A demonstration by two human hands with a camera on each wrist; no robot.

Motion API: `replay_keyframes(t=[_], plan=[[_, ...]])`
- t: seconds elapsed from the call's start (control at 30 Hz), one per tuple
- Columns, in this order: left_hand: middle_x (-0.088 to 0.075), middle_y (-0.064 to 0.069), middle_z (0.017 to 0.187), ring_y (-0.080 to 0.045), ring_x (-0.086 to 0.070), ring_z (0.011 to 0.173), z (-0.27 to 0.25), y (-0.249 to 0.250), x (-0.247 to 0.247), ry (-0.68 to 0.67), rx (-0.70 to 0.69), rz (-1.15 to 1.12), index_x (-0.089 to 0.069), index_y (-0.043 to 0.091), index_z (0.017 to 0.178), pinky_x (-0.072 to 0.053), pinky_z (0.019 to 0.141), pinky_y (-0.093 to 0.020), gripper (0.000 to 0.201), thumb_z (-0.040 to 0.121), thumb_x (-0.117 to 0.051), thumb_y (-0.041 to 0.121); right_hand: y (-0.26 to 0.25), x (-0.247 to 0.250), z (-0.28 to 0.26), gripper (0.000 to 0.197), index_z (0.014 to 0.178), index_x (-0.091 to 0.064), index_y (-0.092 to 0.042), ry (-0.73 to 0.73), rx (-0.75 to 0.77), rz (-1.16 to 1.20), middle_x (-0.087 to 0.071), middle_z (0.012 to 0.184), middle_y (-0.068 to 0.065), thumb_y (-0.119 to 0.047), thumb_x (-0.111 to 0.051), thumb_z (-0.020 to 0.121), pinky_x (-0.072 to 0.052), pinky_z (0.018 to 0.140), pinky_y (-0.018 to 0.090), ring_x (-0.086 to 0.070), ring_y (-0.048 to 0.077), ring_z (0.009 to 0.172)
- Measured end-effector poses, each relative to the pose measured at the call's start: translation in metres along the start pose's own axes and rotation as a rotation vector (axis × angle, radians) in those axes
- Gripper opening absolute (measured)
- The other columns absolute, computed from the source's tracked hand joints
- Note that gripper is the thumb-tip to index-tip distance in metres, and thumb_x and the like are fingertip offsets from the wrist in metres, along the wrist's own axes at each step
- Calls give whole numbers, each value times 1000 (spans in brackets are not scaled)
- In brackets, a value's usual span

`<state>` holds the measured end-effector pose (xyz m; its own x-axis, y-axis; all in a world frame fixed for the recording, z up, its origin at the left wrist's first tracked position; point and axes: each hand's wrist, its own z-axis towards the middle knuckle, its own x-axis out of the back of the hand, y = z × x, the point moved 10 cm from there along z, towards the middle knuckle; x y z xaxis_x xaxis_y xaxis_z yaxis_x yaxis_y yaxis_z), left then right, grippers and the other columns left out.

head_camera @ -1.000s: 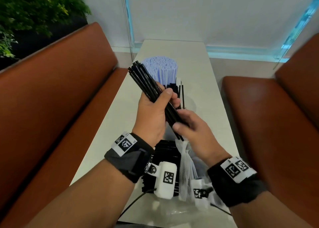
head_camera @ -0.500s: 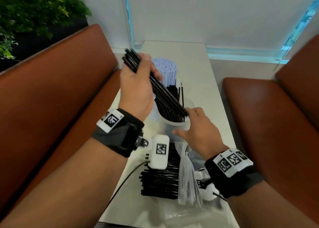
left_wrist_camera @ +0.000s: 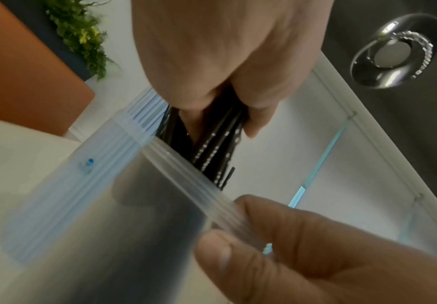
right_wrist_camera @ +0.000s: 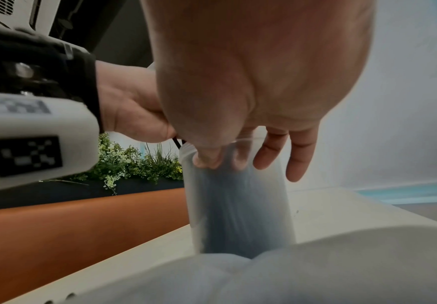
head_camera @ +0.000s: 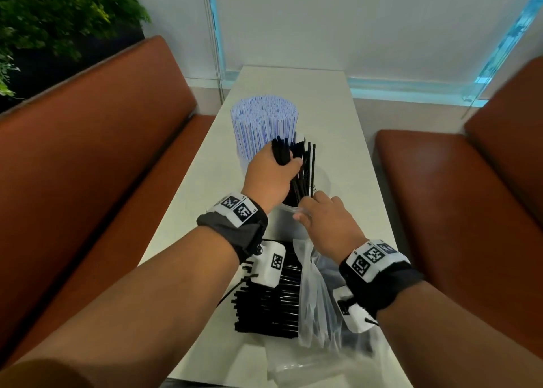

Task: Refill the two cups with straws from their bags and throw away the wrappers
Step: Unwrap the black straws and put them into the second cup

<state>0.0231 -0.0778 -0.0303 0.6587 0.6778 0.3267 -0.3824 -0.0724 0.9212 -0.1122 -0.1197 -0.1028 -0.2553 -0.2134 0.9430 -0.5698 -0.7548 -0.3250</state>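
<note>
Left hand (head_camera: 269, 176) grips black straws (head_camera: 302, 170) standing in near cup (head_camera: 286, 220); right hand (head_camera: 329, 223) pinches that cup's rim.

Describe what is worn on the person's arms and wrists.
Both forearms are bare, without sleeves. Each wrist carries a dark fabric strap, on the left wrist and the right, topped by white tags printed with black square codes. A white camera box with its own code hangs under each wrist, trailing a thin black cable.
</note>
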Motion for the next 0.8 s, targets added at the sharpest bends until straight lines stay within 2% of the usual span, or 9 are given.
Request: replay_keyframes(t=[0.17,0.27,0.4,0.47,0.53,0.6,0.67,0.73,0.8], plan=[[-63,14,105,5,-60,95,4,11,13,1,-22,15,-51,29,128,-41,75,-4,54,83,-79,37,-11,8,-3,23,112,-56,-15,21,80,-83,-46,104,1,-34,-44,107,-42,84,36,-39,23,88],[-57,7,127,-3,-56,114,6,29,25,12,-91,68,-47,22,142,-41,94,-10,65,86,-78,34,-6,6,-3,25,116,-52,-17,-22,21,-45,-48,112,3,-37,-42,107,-39,84,34,-37,23,92],[-51,1,130,-10,-51,123,-7,54,54,119,-272,179,-58,18,130,-40,109,-28,45,89,-73,27,-5,8,-5,27,120,-51,-21,-52,-3,-57,-46,117,1,-41,-43,105,-44,75,37,-48,26,100],[-51,6,120,-4,-54,113,-22,60,71,176,-361,173,-62,22,118,-44,103,-22,30,89,-70,26,-13,29,-16,23,118,-54,-25,130,32,12,-46,116,-3,-38,-52,100,-48,66,35,-54,20,90],[-57,9,107,-1,-57,97,-41,57,81,194,-413,177,-62,26,104,-46,89,-15,15,89,-67,27,-20,49,-35,14,105,-53,-31,351,51,75,-47,101,-11,-40,-55,94,-40,54,28,-49,12,73],[-62,10,95,-4,-59,87,-59,41,74,95,-387,225,-63,27,96,-49,80,-19,8,89,-63,31,-17,34,-45,23,91,-45,-33,293,-50,37,-52,87,-13,-56,-44,92,-32,52,28,-49,11,66],[-63,12,92,-6,-60,85,-74,12,44,-165,-291,346,-66,27,98,-52,80,-29,12,90,-62,35,-1,-10,-52,45,90,-41,-31,-28,-232,-95,-62,87,-8,-75,-30,86,-34,56,33,-53,18,70],[-61,8,102,-12,-60,94,-98,-24,6,-469,-216,561,-67,26,110,-51,87,-35,22,91,-64,39,10,-37,-61,59,97,-48,-27,-214,-319,-199,-67,93,-3,-82,-37,79,-40,61,35,-59,22,77],[-58,3,118,-18,-57,108,-122,-51,-22,-682,-219,737,-65,24,122,-47,94,-34,35,92,-65,42,11,-44,-62,46,93,-52,-24,-239,-313,-197,-69,97,-1,-69,-54,81,-45,63,33,-64,22,82]])
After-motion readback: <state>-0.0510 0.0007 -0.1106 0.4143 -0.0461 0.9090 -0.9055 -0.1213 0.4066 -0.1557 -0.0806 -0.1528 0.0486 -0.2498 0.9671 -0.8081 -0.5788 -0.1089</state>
